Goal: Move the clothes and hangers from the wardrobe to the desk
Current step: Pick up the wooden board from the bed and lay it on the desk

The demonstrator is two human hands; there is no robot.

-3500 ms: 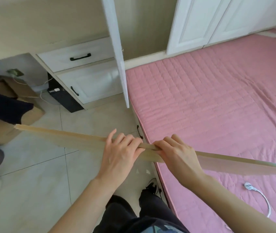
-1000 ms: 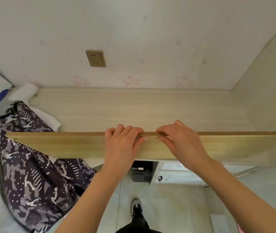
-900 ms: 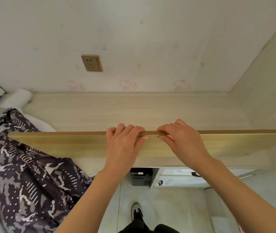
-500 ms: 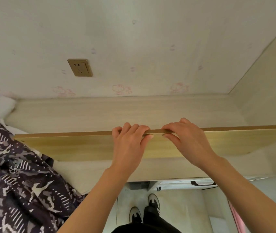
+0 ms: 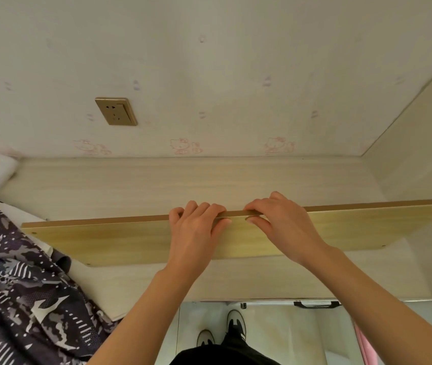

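Pale desk [image 5: 157,185] against papered wall [image 5: 209,61]: long wooden board [image 5: 120,241] gripped at upper edge by left hand [image 5: 196,233] and right hand [image 5: 280,222], fingers curled over; patterned garment [image 5: 12,285] beside.

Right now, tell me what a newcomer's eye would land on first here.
First, the long wooden board held across the middle of the view, with the left hand and right hand gripping its top edge side by side over the desk. Next, the dark patterned garment heaped at the desk's left end, and the gold wall socket above.
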